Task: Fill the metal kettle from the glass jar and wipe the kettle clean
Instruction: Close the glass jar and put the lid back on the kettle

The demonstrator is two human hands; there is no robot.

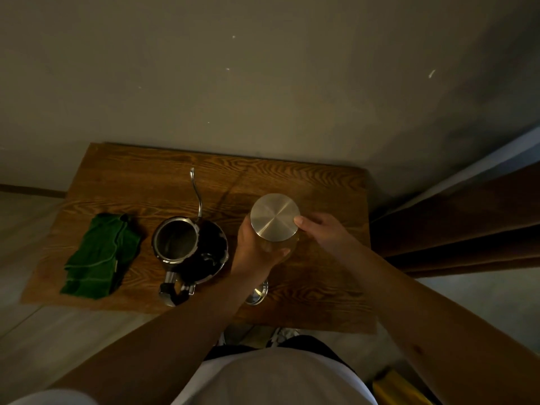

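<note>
The glass jar point(287, 243) stands right of centre on the wooden table point(321, 194), closed by a round brushed-metal lid point(275, 216). My left hand point(257, 252) wraps the jar's body from the left and front. My right hand point(323, 232) touches the lid's right edge with its fingertips. The metal kettle point(190, 249) sits just left of the jar, its top open, its thin gooseneck spout point(196, 191) pointing away and its handle toward me. The kettle's lid point(258, 293) lies on the table below my left wrist, partly hidden.
A folded green cloth point(102, 255) lies at the table's left end. A grey wall runs behind the table. A brown curtain point(453, 229) hangs at the right. A yellow object point(394, 387) lies on the floor at lower right.
</note>
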